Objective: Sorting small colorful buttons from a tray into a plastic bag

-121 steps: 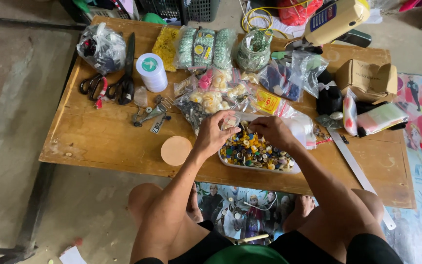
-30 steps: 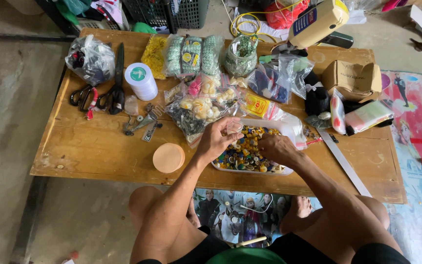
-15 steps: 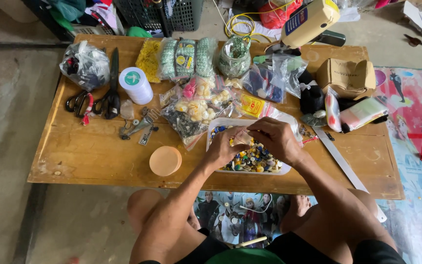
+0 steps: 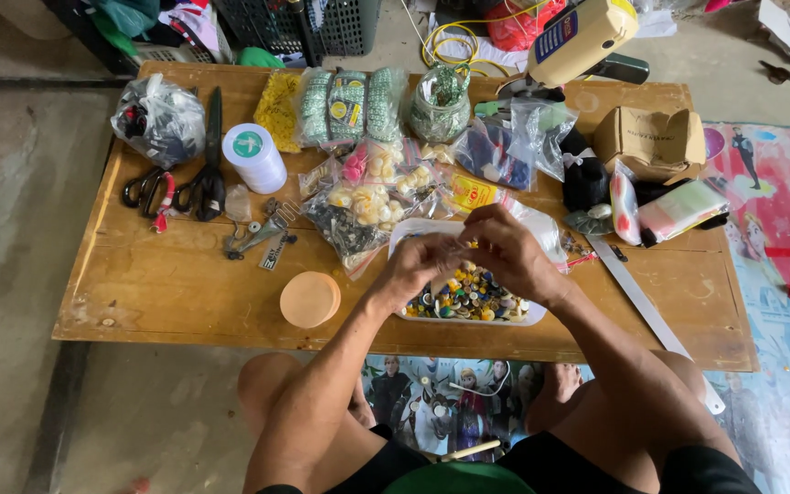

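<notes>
my left hand (image 4: 418, 267) and right hand (image 4: 505, 252) meet mid-frame over the tray (image 4: 413, 230) of buttons (image 4: 468, 297), fingers pinched narrow; whether they hold one, i cannot tell. buttons look light, hard, slippery: pinch the rim.

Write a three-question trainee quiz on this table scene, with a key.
1. True or false: both hands, the left hand and the right hand, are over the white tray of buttons.
2. What lies just left of the tray? A) orange lid B) scissors C) cardboard box
3. Fill in: the metal ruler lies to the tray's ____ side.

Key: 1 true. 2 A, the orange lid; the scissors and cardboard box sit farther back. 3 right.
</notes>
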